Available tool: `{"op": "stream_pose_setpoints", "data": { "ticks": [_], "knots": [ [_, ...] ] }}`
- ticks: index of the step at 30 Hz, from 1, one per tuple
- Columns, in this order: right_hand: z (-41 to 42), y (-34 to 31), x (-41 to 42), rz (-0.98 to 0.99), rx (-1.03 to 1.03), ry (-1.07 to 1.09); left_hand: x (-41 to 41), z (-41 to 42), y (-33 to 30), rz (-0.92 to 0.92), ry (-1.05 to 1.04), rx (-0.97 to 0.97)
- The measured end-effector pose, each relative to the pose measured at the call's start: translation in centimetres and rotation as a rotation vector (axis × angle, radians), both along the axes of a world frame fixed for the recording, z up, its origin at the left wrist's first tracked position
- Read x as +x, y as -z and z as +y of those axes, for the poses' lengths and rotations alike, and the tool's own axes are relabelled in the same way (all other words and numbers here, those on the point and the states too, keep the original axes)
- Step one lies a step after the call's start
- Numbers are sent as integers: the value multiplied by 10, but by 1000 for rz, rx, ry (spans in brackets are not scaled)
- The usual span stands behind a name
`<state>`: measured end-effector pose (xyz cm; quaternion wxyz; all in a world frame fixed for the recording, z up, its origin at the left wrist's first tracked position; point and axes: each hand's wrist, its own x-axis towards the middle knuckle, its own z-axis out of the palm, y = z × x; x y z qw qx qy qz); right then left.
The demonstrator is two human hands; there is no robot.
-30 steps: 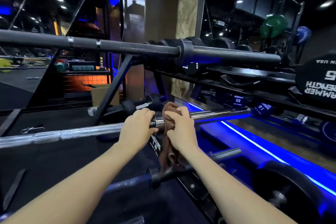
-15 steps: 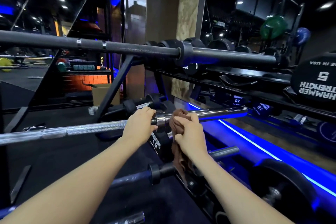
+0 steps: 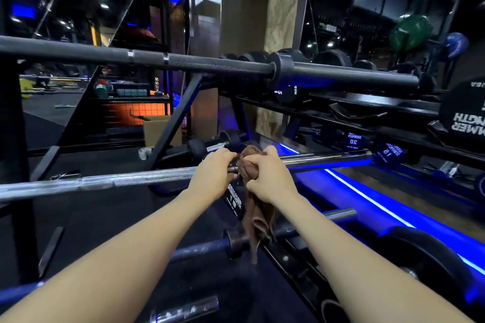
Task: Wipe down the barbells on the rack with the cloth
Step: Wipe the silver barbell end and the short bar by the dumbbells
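Observation:
A silver barbell (image 3: 131, 178) lies across the rack at mid height, its shiny sleeve (image 3: 328, 160) reaching to the right. My left hand (image 3: 212, 176) grips the shaft just left of the collar. My right hand (image 3: 265, 178) holds a brown cloth (image 3: 258, 220) wrapped round the inner end of the sleeve, right beside the collar, and the cloth's tail hangs down below. A black barbell (image 3: 210, 63) rests higher up. A darker barbell (image 3: 199, 249) sits on a lower rung.
The black rack frame (image 3: 173, 123) slants up behind the bars. Dumbbells (image 3: 353, 140) and a weight plate (image 3: 464, 110) fill shelves at the right. A blue light strip (image 3: 367, 196) runs along the floor. A cardboard box (image 3: 157, 128) stands behind the rack.
My right hand with the cloth slid right along the sleeve, then back left against the collar. My left hand kept its grip on the shaft.

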<state>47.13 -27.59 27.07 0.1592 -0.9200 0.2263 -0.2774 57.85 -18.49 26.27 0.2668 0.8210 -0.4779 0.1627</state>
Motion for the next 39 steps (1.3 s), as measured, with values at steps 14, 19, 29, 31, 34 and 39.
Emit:
{"op": "stream_pose_setpoints", "data": {
  "ticks": [14,19,29,31,34,39],
  "knots": [
    [-9,31,-6,-52,226,10,-14,4,1,-86,-108,81],
    [-8,32,-18,77,220,63,-35,13,5,-163,-130,70],
    [-38,99,-69,192,350,201,-54,14,77,-74,-66,273],
    [-49,105,-67,147,362,224,-50,4,93,-24,-70,315],
    [-59,114,-51,71,339,215,-38,-14,114,66,-86,375],
    [-50,151,-1,120,115,37,-12,-36,139,190,-138,475]
  ]
}}
